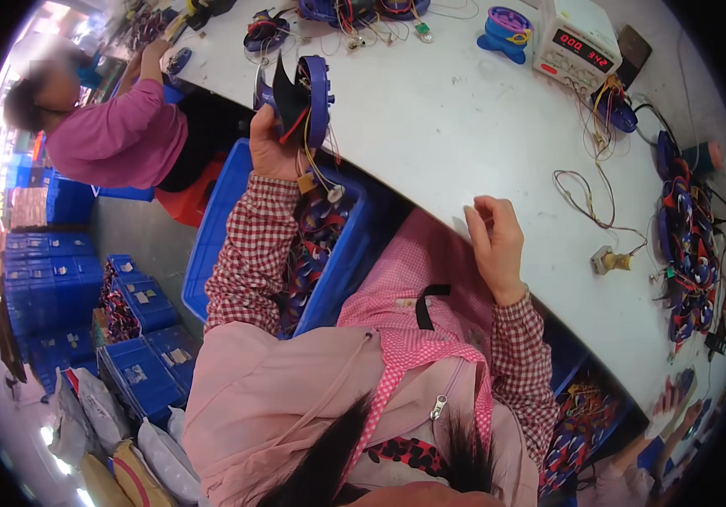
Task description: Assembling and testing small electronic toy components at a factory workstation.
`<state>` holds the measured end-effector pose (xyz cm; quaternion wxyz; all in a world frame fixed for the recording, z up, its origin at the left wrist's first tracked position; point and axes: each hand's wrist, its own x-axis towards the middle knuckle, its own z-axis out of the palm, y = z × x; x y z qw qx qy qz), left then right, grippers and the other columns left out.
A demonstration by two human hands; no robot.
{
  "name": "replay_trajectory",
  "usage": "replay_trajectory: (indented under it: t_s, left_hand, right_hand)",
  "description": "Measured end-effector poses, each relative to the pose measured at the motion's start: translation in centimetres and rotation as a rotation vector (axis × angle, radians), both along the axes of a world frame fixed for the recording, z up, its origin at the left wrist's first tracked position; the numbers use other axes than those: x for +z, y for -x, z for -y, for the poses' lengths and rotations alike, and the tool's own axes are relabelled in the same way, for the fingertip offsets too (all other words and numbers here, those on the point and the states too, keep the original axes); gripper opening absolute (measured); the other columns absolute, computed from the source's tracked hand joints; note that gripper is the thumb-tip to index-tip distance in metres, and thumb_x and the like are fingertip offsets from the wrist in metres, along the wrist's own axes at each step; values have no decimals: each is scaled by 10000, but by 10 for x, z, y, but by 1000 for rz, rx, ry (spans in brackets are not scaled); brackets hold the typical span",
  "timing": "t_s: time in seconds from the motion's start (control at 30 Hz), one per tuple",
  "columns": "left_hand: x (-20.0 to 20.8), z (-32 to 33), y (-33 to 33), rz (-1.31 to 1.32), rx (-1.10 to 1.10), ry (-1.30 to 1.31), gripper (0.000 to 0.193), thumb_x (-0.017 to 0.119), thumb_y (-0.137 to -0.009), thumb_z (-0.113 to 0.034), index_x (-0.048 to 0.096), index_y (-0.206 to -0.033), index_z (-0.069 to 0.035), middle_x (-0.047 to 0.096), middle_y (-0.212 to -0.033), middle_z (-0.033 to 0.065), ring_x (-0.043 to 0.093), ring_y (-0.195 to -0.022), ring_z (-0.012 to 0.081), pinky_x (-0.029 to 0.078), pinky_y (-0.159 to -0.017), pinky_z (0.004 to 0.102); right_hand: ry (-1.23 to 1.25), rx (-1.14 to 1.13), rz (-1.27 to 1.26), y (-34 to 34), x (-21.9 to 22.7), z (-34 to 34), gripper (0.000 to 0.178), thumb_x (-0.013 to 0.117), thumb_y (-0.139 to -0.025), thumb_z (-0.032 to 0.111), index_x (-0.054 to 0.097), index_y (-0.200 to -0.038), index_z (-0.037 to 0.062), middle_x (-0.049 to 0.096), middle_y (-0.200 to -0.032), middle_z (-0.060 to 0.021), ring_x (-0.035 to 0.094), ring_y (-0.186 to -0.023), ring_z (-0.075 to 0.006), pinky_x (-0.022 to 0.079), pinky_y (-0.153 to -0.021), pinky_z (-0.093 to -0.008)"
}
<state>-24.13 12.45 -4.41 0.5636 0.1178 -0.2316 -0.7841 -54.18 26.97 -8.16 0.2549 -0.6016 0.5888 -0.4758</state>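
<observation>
Two open bins of wired parts by the white table [464, 110], one blue shell [319, 101] in hand.

The left bin [211, 245], blue, stands just off the table's near edge and is heaped with blue-and-red parts [312, 264]; the right bin [573, 370], partly under that edge, holds similar pieces among tangled wires. At the table's edge, the left hand [274, 152] is closed on the shell from below, its fingers partly hidden; a dark flap [289, 101] rises from the shell, and yellow wires hang down. The right hand [496, 245] is half open, fingers bent, empty, at the table's near edge; whether it touches the surface I cannot tell.
</observation>
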Motion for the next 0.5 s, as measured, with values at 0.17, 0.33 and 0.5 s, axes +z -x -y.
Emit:
replay_trajectory:
  t_s: [0.17,0.33,0.5]
  left_hand:
    - [-3,61,-22,422,486,60,483,666,-808,-268,519,-1165,22,584,-1109,158,599,-910,247,506,-797,364]
    - [-37,134,-47,879,750,146,604,765,-712,-238,500,-1183,31,582,-1123,144,597,-956,246,487,-851,341]
    - [-52,173,-30,1415,804,-19,826,811,-618,-373,458,-1238,42,521,-1213,196,551,-1057,273,456,-906,370]
  right_hand:
    - [96,-43,-116,7,-12,-5,147,617,-812,25,568,-943,-20,550,-857,-152,552,-737,-283,463,-644,-338]
    - [184,-11,-230,2,-14,-6,126,611,-789,-9,563,-906,-17,549,-842,-157,530,-769,-323,450,-675,-374]
    - [151,-8,-252,8,-13,-10,90,591,-801,-22,551,-882,-12,540,-827,-155,527,-752,-311,443,-653,-364]
